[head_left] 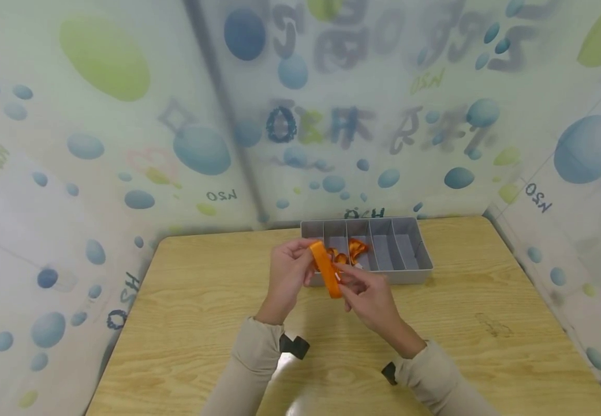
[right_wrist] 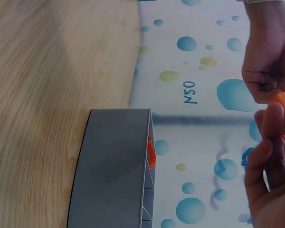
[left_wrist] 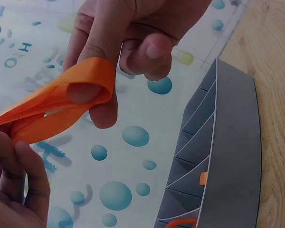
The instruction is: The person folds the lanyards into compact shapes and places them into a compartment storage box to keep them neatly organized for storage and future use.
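Observation:
A loop of orange ribbon (head_left: 325, 269) is stretched between the two hands, in front of the grey tray. My left hand (head_left: 286, 274) holds its upper end; in the left wrist view the ribbon (left_wrist: 54, 102) wraps round a finger and the loop gapes open. At the lower end, my right hand (head_left: 374, 297) pinches the ribbon with thumb and fingers, and a small white bit shows beside the fingertips. In the right wrist view, the left hand (right_wrist: 268, 57) is above the right hand (right_wrist: 270, 175), with only a little orange visible between them.
The grey divided tray (head_left: 399, 277) stands at the back of the wooden table (head_left: 201, 306), near the patterned wall covering (head_left: 175, 115). More orange ribbon (head_left: 357, 249) lies in its left and middle compartments. Black straps (head_left: 295, 346) hang at the wrists.

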The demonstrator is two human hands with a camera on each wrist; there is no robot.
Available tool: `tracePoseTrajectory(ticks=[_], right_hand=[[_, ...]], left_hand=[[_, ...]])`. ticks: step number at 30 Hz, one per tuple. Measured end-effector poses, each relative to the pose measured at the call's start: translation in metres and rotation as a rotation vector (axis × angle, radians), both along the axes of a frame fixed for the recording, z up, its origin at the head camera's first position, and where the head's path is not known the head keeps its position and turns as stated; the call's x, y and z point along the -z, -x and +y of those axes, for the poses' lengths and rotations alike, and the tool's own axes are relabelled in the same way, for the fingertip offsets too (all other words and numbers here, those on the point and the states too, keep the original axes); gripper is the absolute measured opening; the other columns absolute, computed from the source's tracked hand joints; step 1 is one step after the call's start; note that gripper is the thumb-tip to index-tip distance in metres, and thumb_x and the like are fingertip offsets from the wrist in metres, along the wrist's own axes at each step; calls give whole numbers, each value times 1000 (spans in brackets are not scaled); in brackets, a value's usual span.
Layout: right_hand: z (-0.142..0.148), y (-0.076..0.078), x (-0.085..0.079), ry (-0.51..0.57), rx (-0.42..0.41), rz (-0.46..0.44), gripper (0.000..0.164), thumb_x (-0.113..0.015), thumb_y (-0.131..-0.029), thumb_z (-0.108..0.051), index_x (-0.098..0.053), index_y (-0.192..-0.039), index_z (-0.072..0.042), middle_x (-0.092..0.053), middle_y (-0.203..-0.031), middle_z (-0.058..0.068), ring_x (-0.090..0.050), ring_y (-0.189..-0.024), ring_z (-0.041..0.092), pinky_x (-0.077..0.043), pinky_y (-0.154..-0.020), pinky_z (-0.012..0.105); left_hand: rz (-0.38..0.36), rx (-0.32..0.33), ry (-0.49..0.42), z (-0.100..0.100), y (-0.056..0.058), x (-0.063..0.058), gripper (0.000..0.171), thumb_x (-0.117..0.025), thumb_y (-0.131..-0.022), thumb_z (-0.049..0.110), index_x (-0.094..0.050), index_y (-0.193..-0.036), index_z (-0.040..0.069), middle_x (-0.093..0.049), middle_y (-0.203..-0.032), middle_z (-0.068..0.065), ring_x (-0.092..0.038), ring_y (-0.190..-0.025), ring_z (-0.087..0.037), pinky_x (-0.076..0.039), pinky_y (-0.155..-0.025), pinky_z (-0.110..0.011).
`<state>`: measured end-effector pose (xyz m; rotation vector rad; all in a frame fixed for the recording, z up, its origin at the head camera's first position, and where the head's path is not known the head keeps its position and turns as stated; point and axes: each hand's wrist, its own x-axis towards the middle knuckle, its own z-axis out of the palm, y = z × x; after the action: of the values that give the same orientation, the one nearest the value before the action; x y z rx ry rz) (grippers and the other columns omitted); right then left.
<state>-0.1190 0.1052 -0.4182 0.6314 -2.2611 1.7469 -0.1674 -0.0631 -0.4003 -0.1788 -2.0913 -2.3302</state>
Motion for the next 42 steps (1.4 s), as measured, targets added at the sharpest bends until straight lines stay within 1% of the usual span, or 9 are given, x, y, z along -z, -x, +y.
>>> tracePoseTrajectory(ticks=[4,7,13,21,24,27,30,34,42], right_hand=[[5,2,-3,5,-149,-178,34,-61,-84,6,-57,-118,8,-68,-84,17,-54,-45,32,-49,-44,31],[9,5,-3,8,-274,-241,29,-58,-86,5,-60,-116,6,-68,-84,19,-54,-46,34,-49,-43,32],[12,6,1,35,-415,-267,25,-55,-88,6,-62,-112,4,-68,-81,16,-52,-46,36,-49,-44,34],[15,15,24,170,-602,-272,24,-52,-89,8,-59,-111,9,-64,-85,28,-50,-49,34,-50,-45,35],[15,15,24,219,-632,-257,22,-52,-89,7,-58,-110,12,-65,-85,28,-50,-49,32,-50,-45,32],[15,14,23,258,-639,-236,22,-52,-89,8,-58,-109,14,-64,-84,28,-50,-48,31,-50,-44,32],[14,13,23,293,-643,-212,21,-51,-89,10,-58,-108,15,-62,-83,32,-49,-47,29,-48,-42,34],[13,12,23,331,-635,-180,21,-49,-89,11,-58,-107,15,-60,-82,36,-48,-45,28,-46,-40,38],[11,12,24,344,-544,-159,18,-51,-89,9,-62,-104,10,-64,-81,25,-48,-45,27,-47,-42,34]], left_hand=[[7,28,39,-1,2,3,15,-63,-88,10,-68,-94,-2,-66,-68,-7,-40,-37,-13,-37,-37,-21],[16,57,70,-2,5,4,12,-63,-87,7,-69,-91,-1,-67,-70,-8,-41,-37,-15,-37,-37,-23],[27,105,120,-6,7,7,11,-62,-85,5,-70,-90,0,-66,-77,-8,-46,-44,-16,-41,-41,-23],[-3,145,128,-7,8,8,17,-63,-85,4,-68,-99,-3,-66,-96,-8,-55,-58,-15,-48,-51,-23],[25,163,136,-5,3,1,18,-64,-85,5,-67,-101,-4,-66,-97,-9,-60,-66,-13,-52,-58,-25],[71,180,128,-3,-2,-6,17,-64,-85,2,-66,-100,-7,-66,-97,-19,-63,-75,-12,-55,-65,-29],[112,198,121,-1,-2,-3,17,-63,-84,-2,-66,-99,-9,-63,-99,-26,-64,-78,-13,-55,-67,-31],[141,210,129,0,-3,3,17,-60,-84,-5,-66,-99,-9,-64,-98,-24,-63,-75,-12,-54,-66,-29],[205,208,128,3,-8,14,22,-53,-80,-14,-65,-99,-11,-63,-90,-17,-53,-59,-13,-50,-55,-23]])
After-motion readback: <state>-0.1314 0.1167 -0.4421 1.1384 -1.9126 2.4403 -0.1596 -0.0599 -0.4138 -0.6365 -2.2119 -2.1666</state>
